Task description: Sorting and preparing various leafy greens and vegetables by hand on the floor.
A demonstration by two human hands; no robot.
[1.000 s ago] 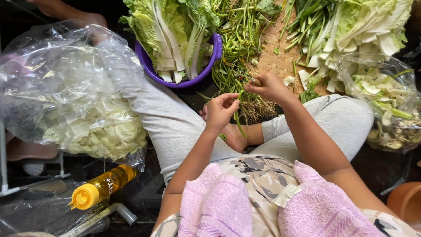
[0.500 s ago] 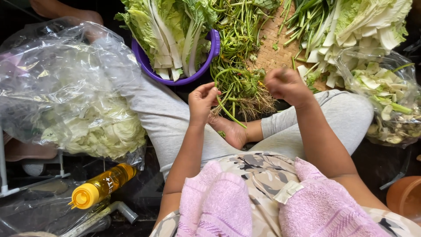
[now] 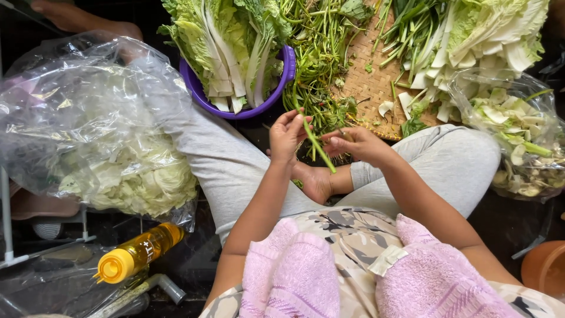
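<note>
I sit cross-legged on the floor. My left hand (image 3: 287, 136) pinches the upper part of a long green stem (image 3: 313, 141), which slants down to the right. My right hand (image 3: 358, 144) is closed beside it, fingertips at the stem; what it pinches is hidden. Just beyond both hands lies a pile of thin green stems with leaves (image 3: 318, 59) spread over a woven bamboo tray (image 3: 368, 82). A purple bowl (image 3: 282, 79) full of long pale-ribbed cabbage leaves stands to the left of the pile.
A big clear plastic bag of pale cabbage (image 3: 112, 159) rests on my left knee. At the right sits another clear bag of vegetable trimmings (image 3: 518, 147), with more leafy greens (image 3: 482, 35) above it. A yellow-capped bottle (image 3: 138, 253) lies lower left; an orange pot rim (image 3: 544, 268) shows lower right.
Both hands have come together from the pile toward my lap, now with one long stem held between them. Half a second ago they were apart, reaching into the stems.
</note>
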